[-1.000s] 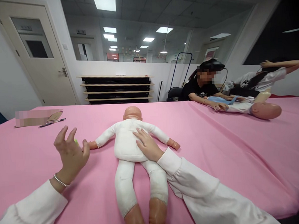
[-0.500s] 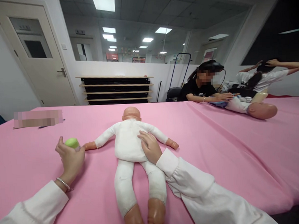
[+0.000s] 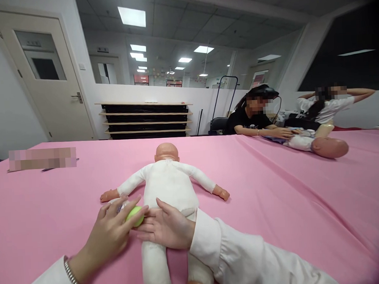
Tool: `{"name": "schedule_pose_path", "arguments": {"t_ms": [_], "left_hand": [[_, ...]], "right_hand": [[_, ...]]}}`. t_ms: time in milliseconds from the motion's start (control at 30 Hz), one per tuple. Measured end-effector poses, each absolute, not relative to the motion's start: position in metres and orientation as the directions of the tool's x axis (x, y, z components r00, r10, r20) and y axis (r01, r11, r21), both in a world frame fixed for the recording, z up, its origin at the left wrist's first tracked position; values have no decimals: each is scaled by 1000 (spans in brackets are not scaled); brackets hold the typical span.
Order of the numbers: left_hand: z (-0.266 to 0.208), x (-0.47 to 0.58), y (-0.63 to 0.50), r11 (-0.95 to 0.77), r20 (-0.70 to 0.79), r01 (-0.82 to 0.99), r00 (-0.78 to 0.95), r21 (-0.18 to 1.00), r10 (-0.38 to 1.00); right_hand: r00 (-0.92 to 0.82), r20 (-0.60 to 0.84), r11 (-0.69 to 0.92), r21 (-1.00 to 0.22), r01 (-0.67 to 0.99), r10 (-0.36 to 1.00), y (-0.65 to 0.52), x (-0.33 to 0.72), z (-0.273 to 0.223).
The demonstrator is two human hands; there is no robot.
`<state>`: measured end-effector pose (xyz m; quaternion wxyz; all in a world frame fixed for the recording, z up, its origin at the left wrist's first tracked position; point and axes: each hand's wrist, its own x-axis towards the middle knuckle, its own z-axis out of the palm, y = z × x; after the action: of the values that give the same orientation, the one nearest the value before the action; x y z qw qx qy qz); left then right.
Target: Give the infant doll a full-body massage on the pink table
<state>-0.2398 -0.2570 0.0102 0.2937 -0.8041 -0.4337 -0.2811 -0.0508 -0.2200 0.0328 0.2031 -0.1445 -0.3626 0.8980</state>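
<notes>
A baby doll (image 3: 169, 183) with a white cloth body lies on the pink table cover, its head away from me and no face showing. My left hand (image 3: 113, 226) is closed around a small bottle with a lime-green cap (image 3: 135, 216). The bottle is tilted, its cap end low and towards my right hand; most of its body is hidden by my fingers. My right hand (image 3: 170, 228) is open, palm up, over the doll's hips and upper legs. Its fingertips are right beside the green cap.
Across the table at the right, a person in black (image 3: 254, 115) handles another doll (image 3: 329, 147), with a pale bottle (image 3: 325, 129) nearby. A second person (image 3: 330, 105) is behind. A blurred-out flat item (image 3: 41, 159) lies at the far left of the pink cover (image 3: 276, 222).
My left hand has brought the bottle right and nearer to me, tipping its green cap towards my right hand. My right hand has left the doll's back and turned palm up.
</notes>
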Motion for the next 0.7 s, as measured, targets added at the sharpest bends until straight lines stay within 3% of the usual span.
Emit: {"name": "schedule_pose_path", "arguments": {"t_ms": [300, 400, 500, 567, 633, 700], "left_hand": [[8, -241, -256, -475, 674, 854, 481, -215, 561], [3, -245, -252, -478, 673, 878, 364, -17, 644], [1, -252, -243, -296, 607, 865, -13, 405, 795], [2, -257, -238, -125, 527, 802, -258, 584, 810], [6, -258, -237, -33, 553, 797, -387, 603, 738], [10, -253, -241, -45, 673, 860, -365, 509, 644]], "right_hand": [[-892, -163, -734, -639, -231, 422, -216, -43, 32], [-907, -155, -759, -611, -224, 392, -215, -42, 32], [-914, -162, -787, -577, -217, 372, -214, -40, 33], [-918, -162, -795, -568, -213, 362, -214, -39, 34], [-924, -151, -797, -566, -211, 352, -214, -38, 36], [-927, -140, -798, -564, -213, 347, -214, -38, 36]]}}
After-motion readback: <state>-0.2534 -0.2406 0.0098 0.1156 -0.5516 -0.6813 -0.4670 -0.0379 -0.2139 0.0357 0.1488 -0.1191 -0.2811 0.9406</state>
